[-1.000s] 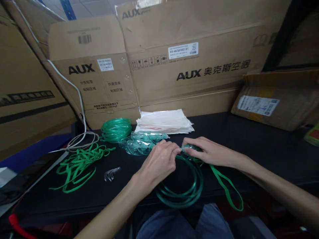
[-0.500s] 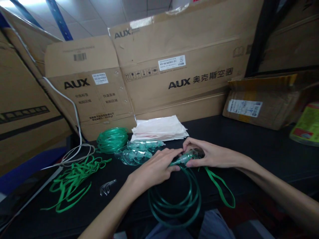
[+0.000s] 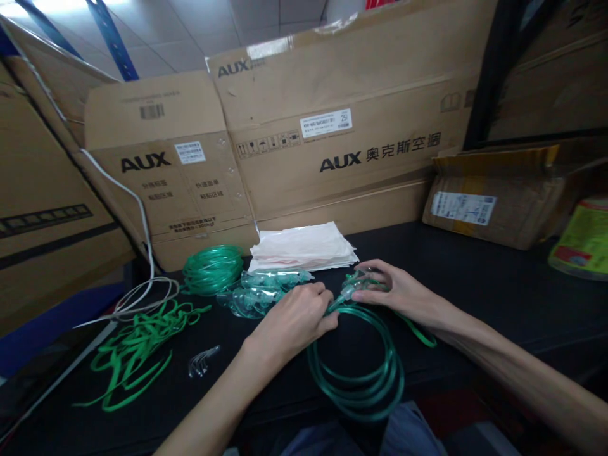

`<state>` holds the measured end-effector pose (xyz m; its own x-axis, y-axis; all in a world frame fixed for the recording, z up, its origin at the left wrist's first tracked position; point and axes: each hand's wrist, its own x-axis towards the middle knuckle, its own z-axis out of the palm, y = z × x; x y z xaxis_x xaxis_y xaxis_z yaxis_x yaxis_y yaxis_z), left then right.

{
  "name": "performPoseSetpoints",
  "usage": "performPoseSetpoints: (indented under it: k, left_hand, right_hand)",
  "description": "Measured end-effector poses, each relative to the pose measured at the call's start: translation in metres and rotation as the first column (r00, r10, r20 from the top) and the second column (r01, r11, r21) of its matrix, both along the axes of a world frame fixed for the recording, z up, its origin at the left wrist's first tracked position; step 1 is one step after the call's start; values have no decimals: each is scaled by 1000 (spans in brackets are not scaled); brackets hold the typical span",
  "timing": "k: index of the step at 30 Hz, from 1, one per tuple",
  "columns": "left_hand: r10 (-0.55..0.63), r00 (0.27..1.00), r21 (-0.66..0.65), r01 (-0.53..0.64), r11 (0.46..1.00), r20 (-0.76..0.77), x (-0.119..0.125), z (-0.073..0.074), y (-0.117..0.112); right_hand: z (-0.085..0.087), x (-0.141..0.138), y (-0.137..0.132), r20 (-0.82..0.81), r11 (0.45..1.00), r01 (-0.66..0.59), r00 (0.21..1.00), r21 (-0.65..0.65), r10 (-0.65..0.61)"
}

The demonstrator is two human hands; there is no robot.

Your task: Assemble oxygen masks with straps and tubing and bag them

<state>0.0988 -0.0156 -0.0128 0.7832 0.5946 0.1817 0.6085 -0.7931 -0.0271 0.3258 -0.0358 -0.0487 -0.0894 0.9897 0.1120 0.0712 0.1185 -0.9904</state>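
W/ your L hand (image 3: 301, 311) pinching the coiled green tube (image 3: 396, 377) & your R hand (image 3: 399, 290) gripping the clear plastic piece (image 3: 349, 291) at 12 o'clock from the coil's centre, pls align both straight and grip near where they meet, so the tube should not kink.

strap heap (image 3: 147, 328) left of tubing (image 3: 396, 377)

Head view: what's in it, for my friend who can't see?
The right hand holds a clear plastic piece and the left hand grips coiled green tubing. Green straps lie further left on the black table, with cardboard boxes behind.
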Motion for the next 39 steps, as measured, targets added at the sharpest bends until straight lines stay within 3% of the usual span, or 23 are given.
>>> performPoseSetpoints:
  k: [9, 16, 22, 30, 34, 39]
  left_hand:
    - [131, 973, -34, -127, 991, 188, 9, -14, 5]
    - [160, 910, -90, -136, 987, 381, 13, -18, 7]
    - [109, 873, -76, -83, 994, 475, 12, -7, 9]
    - [98, 903, 101, -154, 983, 419, 16, 22, 29]
    - [132, 886, 116, -203, 972, 444, 13, 17, 34]
    - [177, 856, 114, -262, 958, 485, 5, 11, 38]
  right_hand:
    - [11, -19, -16, -271, 994, -107, 958, -38, 92]
    - [13, -21, -11, -357, 981, -98, 934, -170, 31]
    - [23, -20, -4, -329, 988, -113, 941, -107, 72]
    - [63, -27, 31, -315, 984, -173, 933, 32, 175]
    - [55, -36, 42, -329, 989, -133, 933, 64, 147]
    - [39, -33, 42, -286, 983, -161, 949, -86, 131]
